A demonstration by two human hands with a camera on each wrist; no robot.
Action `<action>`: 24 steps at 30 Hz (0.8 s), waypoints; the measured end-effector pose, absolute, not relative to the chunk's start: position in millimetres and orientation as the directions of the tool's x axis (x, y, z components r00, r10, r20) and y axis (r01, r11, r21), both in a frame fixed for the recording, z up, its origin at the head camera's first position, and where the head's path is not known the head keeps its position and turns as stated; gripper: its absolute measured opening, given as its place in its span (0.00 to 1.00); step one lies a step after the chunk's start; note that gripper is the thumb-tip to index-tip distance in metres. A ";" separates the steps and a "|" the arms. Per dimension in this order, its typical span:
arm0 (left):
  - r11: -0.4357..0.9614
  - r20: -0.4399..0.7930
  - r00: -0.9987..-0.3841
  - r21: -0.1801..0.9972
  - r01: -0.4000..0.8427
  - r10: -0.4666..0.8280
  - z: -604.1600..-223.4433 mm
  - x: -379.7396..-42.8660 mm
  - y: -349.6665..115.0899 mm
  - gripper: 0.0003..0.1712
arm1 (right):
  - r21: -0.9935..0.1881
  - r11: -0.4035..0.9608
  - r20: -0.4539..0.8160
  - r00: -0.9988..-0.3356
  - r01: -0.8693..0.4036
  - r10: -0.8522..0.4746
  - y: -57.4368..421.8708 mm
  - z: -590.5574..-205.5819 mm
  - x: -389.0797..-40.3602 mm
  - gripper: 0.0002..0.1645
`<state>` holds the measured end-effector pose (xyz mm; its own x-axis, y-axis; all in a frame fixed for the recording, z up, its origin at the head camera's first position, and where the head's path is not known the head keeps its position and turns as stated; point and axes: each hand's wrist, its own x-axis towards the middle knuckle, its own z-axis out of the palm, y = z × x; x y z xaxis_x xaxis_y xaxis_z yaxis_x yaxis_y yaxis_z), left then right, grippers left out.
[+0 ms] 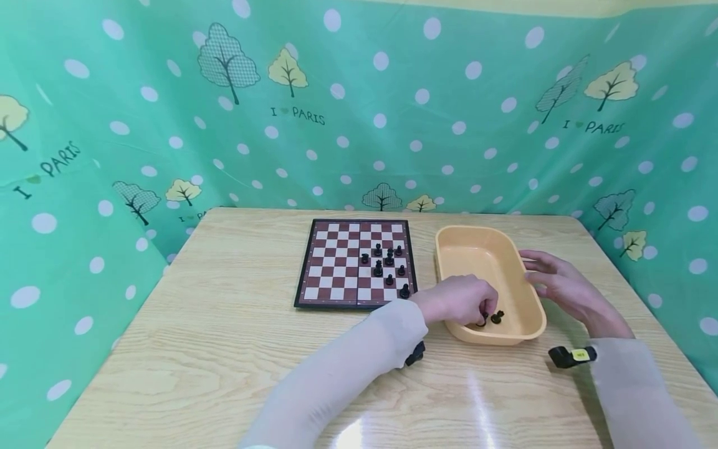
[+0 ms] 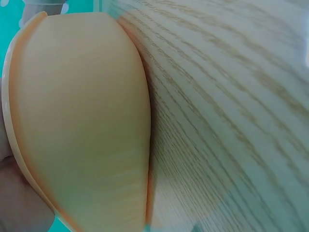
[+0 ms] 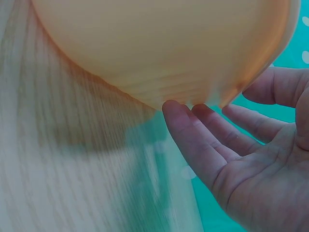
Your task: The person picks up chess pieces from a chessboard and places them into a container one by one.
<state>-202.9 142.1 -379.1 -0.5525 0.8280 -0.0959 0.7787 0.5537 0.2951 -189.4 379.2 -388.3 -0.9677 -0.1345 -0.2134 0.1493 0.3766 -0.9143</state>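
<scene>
In the head view my left hand (image 1: 461,299) reaches over the near left rim of a peach plastic tub (image 1: 485,249), fingers pointing down inside. Its fingertips pinch a small black chess piece (image 1: 482,320) low in the tub, partly hidden by the fingers. Beside that piece lies another black chess piece (image 1: 497,317). My right hand (image 1: 569,292) is at the tub's right side. In the right wrist view its loosely extended fingers (image 3: 195,140) rest against the outer wall, with the thumb near the rim. The left wrist view mostly shows the tub's outer wall (image 2: 87,96).
Left of the tub a brown-and-white chessboard (image 1: 335,262) lies flat, with several black chess pieces (image 1: 378,269) on its right half. Both sit on a light wooden table (image 1: 224,349). A green polka-dot curtain (image 1: 359,112) hangs behind and along the sides.
</scene>
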 end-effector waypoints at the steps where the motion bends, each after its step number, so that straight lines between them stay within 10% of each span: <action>1: 0.557 -0.100 -0.554 0.294 0.777 0.826 -379.3 -202.9 142.3 0.10 | -0.913 0.377 -0.216 -0.967 0.153 -0.132 378.9 -388.2 -189.4 0.40; 24: 0.571 -0.159 -0.548 0.268 0.776 0.821 -378.6 -203.4 144.3 0.12 | -0.911 0.381 -0.220 -0.968 0.159 -0.122 379.4 -388.0 -188.9 0.40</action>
